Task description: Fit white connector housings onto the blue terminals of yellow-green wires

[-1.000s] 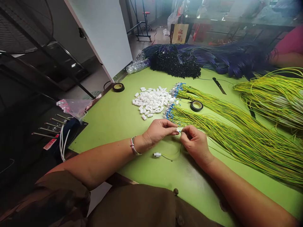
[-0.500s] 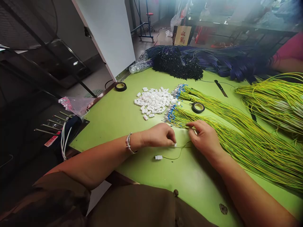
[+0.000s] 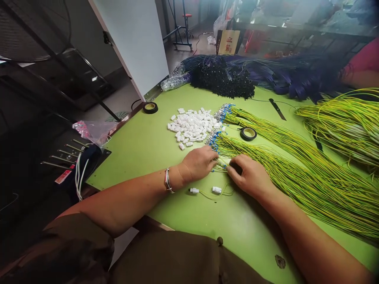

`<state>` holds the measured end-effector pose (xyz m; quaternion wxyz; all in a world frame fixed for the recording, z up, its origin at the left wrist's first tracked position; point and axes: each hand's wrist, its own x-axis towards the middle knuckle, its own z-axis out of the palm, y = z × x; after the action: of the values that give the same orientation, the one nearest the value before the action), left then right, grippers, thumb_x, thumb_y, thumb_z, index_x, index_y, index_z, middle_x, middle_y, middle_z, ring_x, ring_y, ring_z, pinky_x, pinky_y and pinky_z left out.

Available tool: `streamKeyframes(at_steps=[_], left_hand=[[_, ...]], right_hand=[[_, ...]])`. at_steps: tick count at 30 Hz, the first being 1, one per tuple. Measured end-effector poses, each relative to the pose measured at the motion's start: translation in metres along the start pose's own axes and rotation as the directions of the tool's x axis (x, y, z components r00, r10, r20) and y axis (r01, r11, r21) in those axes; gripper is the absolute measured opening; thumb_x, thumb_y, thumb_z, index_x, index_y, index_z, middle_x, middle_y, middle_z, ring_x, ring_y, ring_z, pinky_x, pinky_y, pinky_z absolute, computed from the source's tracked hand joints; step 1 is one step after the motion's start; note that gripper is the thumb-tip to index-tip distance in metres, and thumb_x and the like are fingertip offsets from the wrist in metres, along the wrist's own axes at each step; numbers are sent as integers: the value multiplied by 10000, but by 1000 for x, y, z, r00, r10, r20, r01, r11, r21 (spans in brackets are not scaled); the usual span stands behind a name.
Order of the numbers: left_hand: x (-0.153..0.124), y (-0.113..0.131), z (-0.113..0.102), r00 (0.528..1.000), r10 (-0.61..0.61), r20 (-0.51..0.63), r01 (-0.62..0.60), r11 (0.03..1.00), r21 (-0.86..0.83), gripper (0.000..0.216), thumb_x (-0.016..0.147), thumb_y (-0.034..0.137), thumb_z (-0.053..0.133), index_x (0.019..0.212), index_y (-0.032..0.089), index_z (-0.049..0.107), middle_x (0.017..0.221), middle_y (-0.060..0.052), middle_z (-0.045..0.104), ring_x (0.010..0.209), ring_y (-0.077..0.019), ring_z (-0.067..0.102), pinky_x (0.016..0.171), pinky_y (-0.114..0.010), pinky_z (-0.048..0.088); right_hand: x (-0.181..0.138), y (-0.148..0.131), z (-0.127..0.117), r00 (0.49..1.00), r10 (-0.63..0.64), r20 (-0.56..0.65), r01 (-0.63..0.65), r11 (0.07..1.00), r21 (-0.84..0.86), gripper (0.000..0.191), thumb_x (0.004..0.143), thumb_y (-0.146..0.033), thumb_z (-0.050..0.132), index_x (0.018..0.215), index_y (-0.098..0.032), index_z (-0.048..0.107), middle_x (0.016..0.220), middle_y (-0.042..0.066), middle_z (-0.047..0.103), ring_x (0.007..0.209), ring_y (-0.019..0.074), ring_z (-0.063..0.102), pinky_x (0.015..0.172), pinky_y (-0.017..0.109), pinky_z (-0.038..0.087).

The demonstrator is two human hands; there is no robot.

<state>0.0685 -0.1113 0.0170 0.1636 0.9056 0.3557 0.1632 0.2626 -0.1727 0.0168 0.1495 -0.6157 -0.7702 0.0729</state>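
Note:
My left hand (image 3: 201,162) is closed in a pinch at the terminal ends of the yellow-green wires (image 3: 281,177). Opposite it, my right hand (image 3: 250,173) has thumb and forefinger together on a few of these wires, just behind their blue-banded ends. The exact grip points are partly hidden by my fingers. In front of my hands, two white connectors (image 3: 216,190) lie on the green table (image 3: 177,215), with thin yellow-green wire running from them. A heap of loose white connector housings (image 3: 194,125) sits just beyond my left hand.
Black tape rolls (image 3: 248,134) lie among the wires and at the left table edge. Behind them are a dark blade (image 3: 277,109) and dark wires with black connectors (image 3: 223,81). A thick wire coil (image 3: 349,130) stands right. A person's pink sleeve (image 3: 363,61) shows at far right.
My left hand has let go of a white connector, which now lies beside the other one. Both hands have come together at the ends of the wire bundle, pulling several blue-banded ends slightly forward.

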Motion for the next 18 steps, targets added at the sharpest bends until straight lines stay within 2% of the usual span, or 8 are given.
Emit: streamKeyframes(at_steps=[4,7,10,13,15,18], left_hand=[[-2,2,1,1000,-4,2,4,999,51,189,830,260,590,979,185,680,886,-63,600,816,-184,564,691,-293,445],[-1,3,4,1000,28,6,-28,998,50,159,836,241,584,949,195,685,885,-54,592,841,-174,559,697,-276,437],[0,4,6,999,40,10,-40,999,35,143,853,234,559,875,182,690,859,-52,588,832,-167,556,696,-272,431],[1,4,8,1000,7,-7,-6,1000,10,168,869,204,517,843,181,681,846,-46,586,810,-159,556,693,-268,424],[1,4,9,1000,-4,-21,4,1000,-10,169,872,187,498,855,181,666,862,-42,591,800,-153,553,689,-264,420],[1,5,10,999,7,-38,-7,1000,-5,188,898,200,449,880,173,634,868,-43,596,778,-151,546,665,-260,411]], right_hand=[[5,5,3,999,47,-18,-45,994,101,127,840,-267,528,829,-188,627,801,48,611,751,178,569,659,280,408],[6,5,6,998,23,-57,-17,994,105,121,846,-233,520,840,-187,632,823,55,605,763,184,566,672,285,424],[5,4,7,992,19,-123,-9,997,81,123,849,-200,507,875,-181,626,848,67,609,773,194,567,682,295,434],[3,0,5,977,9,-211,9,996,85,160,847,-172,503,961,-174,615,957,84,604,770,181,571,676,286,439],[2,-2,4,980,-47,-195,66,994,88,152,857,-183,503,950,-182,622,969,80,594,763,172,569,672,280,440],[4,-3,6,990,-75,-120,91,987,135,110,852,-215,533,864,-190,640,860,61,584,769,176,565,688,283,443]])
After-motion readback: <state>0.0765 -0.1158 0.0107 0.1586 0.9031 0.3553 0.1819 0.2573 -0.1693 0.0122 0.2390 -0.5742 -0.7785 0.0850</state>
